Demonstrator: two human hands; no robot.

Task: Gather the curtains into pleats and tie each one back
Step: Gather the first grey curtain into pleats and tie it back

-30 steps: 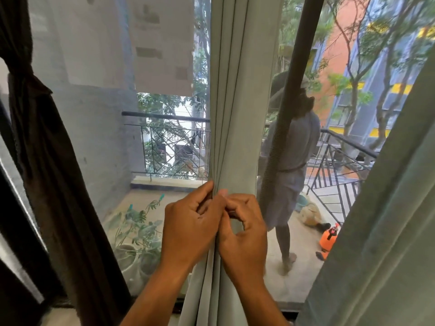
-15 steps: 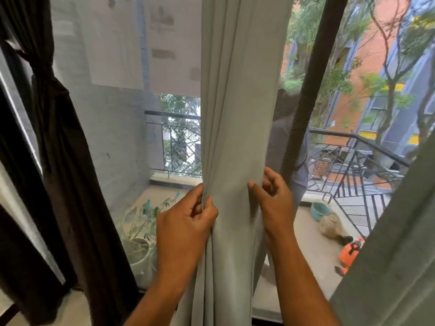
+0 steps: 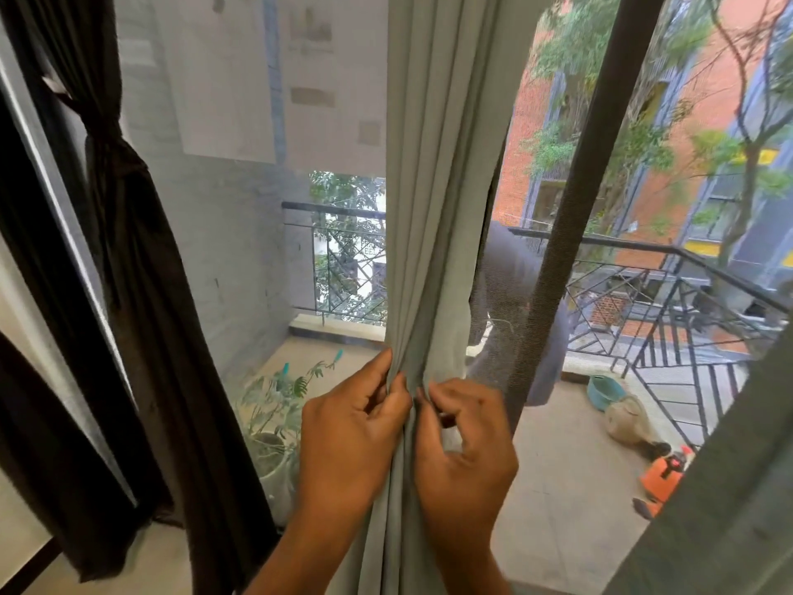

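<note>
View: looking forward and down from the person's head at a window, with both bare forearms reaching up from the bottom edge.
Grey-green curtain (image 3: pixel 433 199): hangs down the middle of the window, folded into narrow vertical pleats that narrow where the hands meet it.
Left hand (image 3: pixel 352 435): grips the left side of the gathered folds, thumb and fingers curled round the cloth.
Right hand (image 3: pixel 465 444): just beside the left hand, almost touching it; thumb and forefinger are pinched together on a fold at the right side of the bundle, the other fingers curled in.
Dark brown curtain (image 3: pixel 141 268): at the left of the window, already bunched and tied with a knot high up, hanging loose below it.
Second grey-green curtain (image 3: pixel 721 487): fills the lower right corner, untied.
Window bar (image 3: pixel 579 199): a dark upright post right of the held curtain.
Outside: a balcony with a metal railing (image 3: pixel 343 251), a potted plant (image 3: pixel 274 405), a blue bowl (image 3: pixel 605 390) and an orange object (image 3: pixel 663 474) on the floor.
</note>
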